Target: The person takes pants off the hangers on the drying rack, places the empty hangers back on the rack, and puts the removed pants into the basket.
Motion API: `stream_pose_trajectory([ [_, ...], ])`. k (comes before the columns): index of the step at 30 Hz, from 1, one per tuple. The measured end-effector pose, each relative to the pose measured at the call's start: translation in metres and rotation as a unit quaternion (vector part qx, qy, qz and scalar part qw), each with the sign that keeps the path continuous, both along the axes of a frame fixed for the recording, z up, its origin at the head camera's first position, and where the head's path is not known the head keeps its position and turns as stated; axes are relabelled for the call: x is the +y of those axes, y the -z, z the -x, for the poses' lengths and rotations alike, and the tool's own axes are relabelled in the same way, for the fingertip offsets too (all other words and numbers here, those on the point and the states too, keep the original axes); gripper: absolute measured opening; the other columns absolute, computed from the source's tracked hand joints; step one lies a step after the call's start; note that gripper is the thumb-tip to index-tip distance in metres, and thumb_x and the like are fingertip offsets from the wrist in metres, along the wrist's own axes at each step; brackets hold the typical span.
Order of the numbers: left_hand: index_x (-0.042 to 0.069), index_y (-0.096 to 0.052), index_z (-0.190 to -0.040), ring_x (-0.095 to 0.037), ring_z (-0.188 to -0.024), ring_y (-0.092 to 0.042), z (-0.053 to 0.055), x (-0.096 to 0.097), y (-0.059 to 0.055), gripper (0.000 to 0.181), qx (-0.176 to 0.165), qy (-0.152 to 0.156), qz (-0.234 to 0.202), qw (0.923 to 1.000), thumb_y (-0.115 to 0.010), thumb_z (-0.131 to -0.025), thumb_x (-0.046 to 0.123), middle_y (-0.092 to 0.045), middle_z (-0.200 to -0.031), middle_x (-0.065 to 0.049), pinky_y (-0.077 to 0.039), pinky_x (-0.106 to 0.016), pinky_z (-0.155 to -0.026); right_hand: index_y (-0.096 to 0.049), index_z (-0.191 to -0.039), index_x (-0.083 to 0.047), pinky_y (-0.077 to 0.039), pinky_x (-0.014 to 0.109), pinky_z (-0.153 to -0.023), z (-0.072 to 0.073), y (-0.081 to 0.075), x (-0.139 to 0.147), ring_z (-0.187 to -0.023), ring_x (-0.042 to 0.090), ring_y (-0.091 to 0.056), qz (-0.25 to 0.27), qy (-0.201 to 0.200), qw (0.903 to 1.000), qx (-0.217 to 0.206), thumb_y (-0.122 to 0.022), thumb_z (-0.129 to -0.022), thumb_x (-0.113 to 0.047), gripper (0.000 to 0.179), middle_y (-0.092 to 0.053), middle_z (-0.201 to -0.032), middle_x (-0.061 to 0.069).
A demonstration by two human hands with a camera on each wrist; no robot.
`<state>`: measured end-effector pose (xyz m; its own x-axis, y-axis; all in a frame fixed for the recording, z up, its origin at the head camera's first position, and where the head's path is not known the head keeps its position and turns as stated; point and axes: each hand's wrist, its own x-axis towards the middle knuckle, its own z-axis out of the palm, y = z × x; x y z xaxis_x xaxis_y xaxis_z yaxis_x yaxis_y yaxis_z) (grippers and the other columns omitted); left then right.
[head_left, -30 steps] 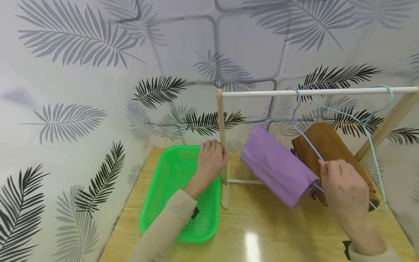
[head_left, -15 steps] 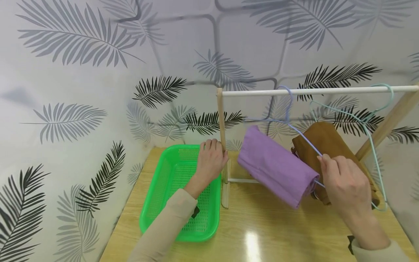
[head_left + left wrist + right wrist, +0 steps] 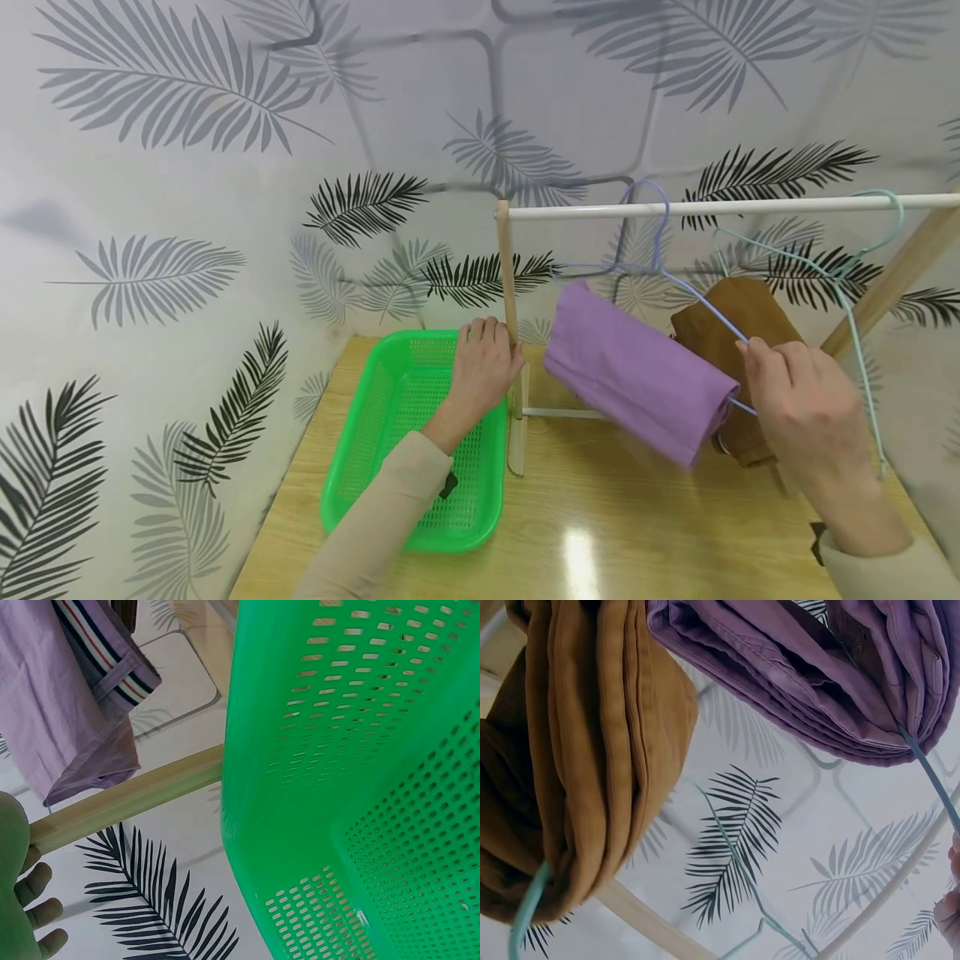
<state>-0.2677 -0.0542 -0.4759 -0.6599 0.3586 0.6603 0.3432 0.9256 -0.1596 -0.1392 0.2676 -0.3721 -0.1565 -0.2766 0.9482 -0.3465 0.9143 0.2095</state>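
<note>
Right hand grip (image 3: 810,417): closed on the blue hanger (image 3: 708,309), near its right end.
Step in hand: it seems to be the setting of this hanger on the white rod (image 3: 570,213); its hook already goes over it.
Next move: I judge it calls for gentle adjusting along the rod, without letting the cloth slip.
Green basket (image 3: 347,442): it stands on the surface (image 3: 622,517); no garment shows inside, but the left sleeve (image 3: 386,517) covers a part.
Left hand grip (image 3: 483,367): closed around the wooden post (image 3: 507,267), probably to steady it.
Purple garment (image 3: 637,371): folded over the blue hanger's lower bar.
Brown garment (image 3: 738,325): beside it, folded on the teal hanger (image 3: 851,317).
</note>
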Motion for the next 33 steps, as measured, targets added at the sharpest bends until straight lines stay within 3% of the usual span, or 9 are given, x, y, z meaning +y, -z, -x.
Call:
stream_pose_trajectory([
  [5, 0.007, -0.067, -0.100, -0.026, -0.098, -0.066, 0.000, 0.000, 0.000, 0.028, 0.000, -0.001, 0.001, 1.0000, -0.068, -0.100, 0.035, -0.070, -0.096, -0.007, -0.054, -0.038, -0.090, -0.060, -0.085, 0.012, -0.040, 0.056, -0.045, 0.002, -0.006, -0.001, -0.052, 0.045, -0.045, 0.024, 0.003, 0.9992, 0.031, -0.049, -0.113, -0.018, 0.042, -0.054, -0.069, 0.027],
  [8, 0.007, -0.067, -0.099, -0.026, -0.099, -0.066, -0.001, 0.000, -0.001, 0.028, -0.003, -0.002, 0.001, 1.0000, -0.067, -0.100, 0.035, -0.070, -0.096, -0.007, -0.054, -0.038, -0.090, -0.061, -0.083, 0.011, -0.038, 0.057, -0.045, 0.002, -0.011, -0.002, -0.052, 0.045, -0.045, 0.036, 0.002, 0.9985, 0.042, -0.050, -0.113, -0.020, 0.044, -0.055, -0.069, 0.027],
  [18, 0.007, -0.067, -0.101, -0.026, -0.100, -0.066, 0.000, 0.000, -0.002, 0.029, -0.009, -0.002, 0.005, 0.9999, -0.066, -0.101, 0.035, -0.070, -0.097, -0.007, -0.053, -0.038, -0.091, -0.062, -0.081, 0.011, -0.031, 0.055, -0.043, -0.003, -0.019, 0.002, -0.049, 0.042, -0.041, 0.050, 0.008, 0.9979, 0.041, -0.054, -0.110, -0.018, 0.042, -0.055, -0.069, 0.026],
  [33, 0.009, -0.066, -0.102, -0.025, -0.100, -0.065, -0.002, -0.001, -0.002, 0.029, -0.020, -0.007, 0.013, 0.9997, -0.065, -0.104, 0.038, -0.070, -0.096, -0.006, -0.053, -0.038, -0.091, -0.064, -0.079, 0.012, -0.034, 0.060, -0.047, -0.015, -0.020, -0.002, -0.052, 0.045, -0.044, 0.090, -0.006, 0.9940, 0.062, -0.061, -0.107, -0.017, 0.040, -0.055, -0.067, 0.027],
])
